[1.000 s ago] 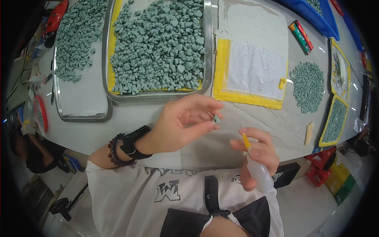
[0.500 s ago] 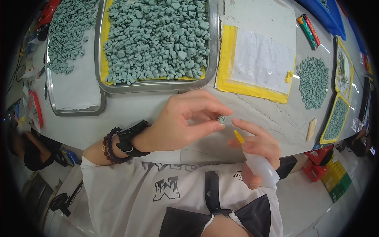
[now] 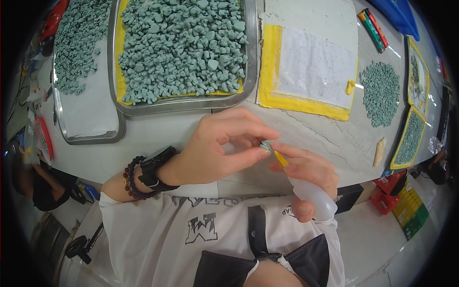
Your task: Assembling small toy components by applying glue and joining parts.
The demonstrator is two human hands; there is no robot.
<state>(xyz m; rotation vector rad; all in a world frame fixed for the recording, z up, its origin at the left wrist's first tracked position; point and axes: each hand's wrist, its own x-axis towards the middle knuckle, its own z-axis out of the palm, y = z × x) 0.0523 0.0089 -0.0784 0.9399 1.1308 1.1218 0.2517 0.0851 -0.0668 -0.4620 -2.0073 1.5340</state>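
Between the thumb and fingertips of my left hand (image 3: 217, 143) is a small grey-green moulded piece (image 3: 265, 144), too tiny for its kind to show. My right hand (image 3: 313, 174) is wrapped round a white squeeze bottle (image 3: 313, 197) with a yellow nozzle (image 3: 281, 158). The nozzle tip points up and left, close beside the piece; whether they touch I cannot tell. My right index finger stretches toward the piece. A metal tray (image 3: 179, 108) heaped with similar grey-green pieces (image 3: 184, 52) stands beyond my left hand.
Further left, another metal tray (image 3: 95, 139) holds smaller pieces. A yellow-taped board (image 3: 311, 71) lies beyond my right hand. To the right are a pile of tiny pieces (image 3: 380, 93), two markers (image 3: 374, 31), a beige stick (image 3: 379, 152) and a yellow-edged tray (image 3: 395, 160). Another person sits far left.
My right hand has moved left and slightly up, bringing the yellow nozzle next to the small piece. My left hand keeps its pinch. The whole view has shifted a little.
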